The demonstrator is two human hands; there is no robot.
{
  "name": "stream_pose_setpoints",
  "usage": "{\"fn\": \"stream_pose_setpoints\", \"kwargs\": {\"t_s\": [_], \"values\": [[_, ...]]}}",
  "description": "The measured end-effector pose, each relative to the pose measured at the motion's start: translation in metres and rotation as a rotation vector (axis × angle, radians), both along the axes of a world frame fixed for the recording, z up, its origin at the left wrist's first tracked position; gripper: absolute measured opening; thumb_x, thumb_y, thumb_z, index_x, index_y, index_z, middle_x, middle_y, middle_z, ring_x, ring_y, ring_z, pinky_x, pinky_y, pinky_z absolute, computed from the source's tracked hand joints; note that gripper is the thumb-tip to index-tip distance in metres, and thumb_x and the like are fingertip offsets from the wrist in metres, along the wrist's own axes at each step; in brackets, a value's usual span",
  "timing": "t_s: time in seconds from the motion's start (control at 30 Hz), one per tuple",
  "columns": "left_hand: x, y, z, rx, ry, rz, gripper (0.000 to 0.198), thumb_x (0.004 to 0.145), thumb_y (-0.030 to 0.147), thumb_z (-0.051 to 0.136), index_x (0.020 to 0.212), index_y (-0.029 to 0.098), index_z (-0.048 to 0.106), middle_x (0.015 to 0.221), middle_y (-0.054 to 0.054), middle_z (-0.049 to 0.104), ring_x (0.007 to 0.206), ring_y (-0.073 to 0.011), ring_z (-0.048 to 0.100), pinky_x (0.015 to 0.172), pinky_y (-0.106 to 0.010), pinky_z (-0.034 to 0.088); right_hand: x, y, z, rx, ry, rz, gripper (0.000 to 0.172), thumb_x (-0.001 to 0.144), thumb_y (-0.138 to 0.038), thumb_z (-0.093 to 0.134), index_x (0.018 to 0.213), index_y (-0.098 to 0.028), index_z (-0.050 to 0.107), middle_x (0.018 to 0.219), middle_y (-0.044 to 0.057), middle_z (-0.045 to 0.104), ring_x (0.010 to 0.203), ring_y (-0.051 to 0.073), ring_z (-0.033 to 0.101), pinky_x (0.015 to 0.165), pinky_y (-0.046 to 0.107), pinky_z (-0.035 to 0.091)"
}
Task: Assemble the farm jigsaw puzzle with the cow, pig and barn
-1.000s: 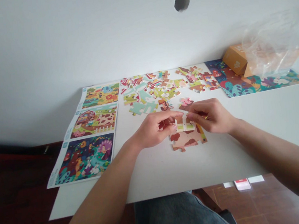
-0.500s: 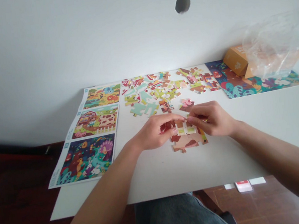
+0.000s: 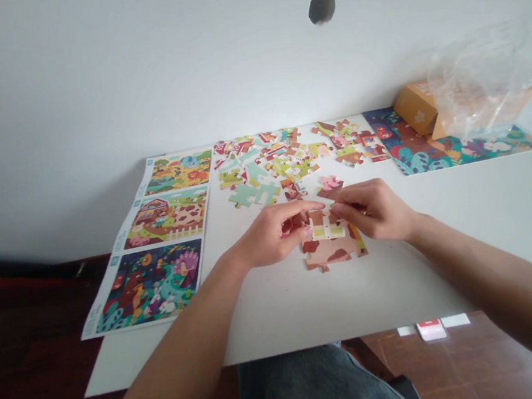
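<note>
My left hand (image 3: 273, 233) and my right hand (image 3: 376, 210) meet over the middle of the white table (image 3: 472, 223). Both pinch a small puzzle piece (image 3: 327, 229) with white fence posts and green patches, held between their fingertips. Just below it lies a joined cluster of brown and pink cow-patterned pieces (image 3: 335, 250), partly covered by my fingers. A pink piece (image 3: 329, 184) lies just beyond my hands.
Several loose puzzle pieces (image 3: 280, 158) are spread at the back of the table. A sheet with three reference pictures (image 3: 162, 234) lies on the left. A finished dark jungle puzzle (image 3: 436, 142), an orange box (image 3: 415, 107) and a clear plastic bag (image 3: 478, 87) sit back right.
Both hands stay pinched on the fence piece over the cluster; the view has shifted only slightly.
</note>
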State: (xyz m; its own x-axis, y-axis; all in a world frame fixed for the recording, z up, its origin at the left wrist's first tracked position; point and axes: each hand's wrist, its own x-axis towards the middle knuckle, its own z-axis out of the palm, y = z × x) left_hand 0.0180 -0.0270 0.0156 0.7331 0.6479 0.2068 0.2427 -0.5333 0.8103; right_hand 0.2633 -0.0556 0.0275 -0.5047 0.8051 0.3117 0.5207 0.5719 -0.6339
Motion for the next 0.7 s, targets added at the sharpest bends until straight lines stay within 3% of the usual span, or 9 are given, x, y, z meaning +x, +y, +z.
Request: {"fn": "stream_pose_setpoints", "kwargs": {"t_s": [0.3, 0.7], "values": [[0.0007, 0.0028, -0.0058, -0.023, -0.191, 0.231, 0.032, 0.092, 0.022, 0.060, 0.123, 0.018, 0.065, 0.080, 0.000, 0.061, 0.066, -0.0089, 0.057, 0.062, -0.019, 0.047, 0.0007, 0.0005, 0.0019, 0.051, 0.048, -0.181, 0.030, 0.096, -0.031, 0.052, 0.072, -0.015, 0.061, 0.061, -0.002, 0.049, 0.053, 0.009, 0.036, 0.055, 0.026, 0.030], [0.0016, 0.0031, -0.0103, -0.053, -0.192, 0.231, 0.033, 0.091, 0.024, 0.063, 0.123, 0.020, 0.066, 0.081, -0.001, 0.063, 0.065, -0.0090, 0.057, 0.059, -0.018, 0.049, -0.0009, 0.0003, -0.0001, 0.048, 0.057, -0.205, 0.027, 0.094, -0.031, 0.054, 0.077, -0.014, 0.067, 0.062, -0.001, 0.053, 0.053, 0.009, 0.036, 0.055, 0.025, 0.032]]}}
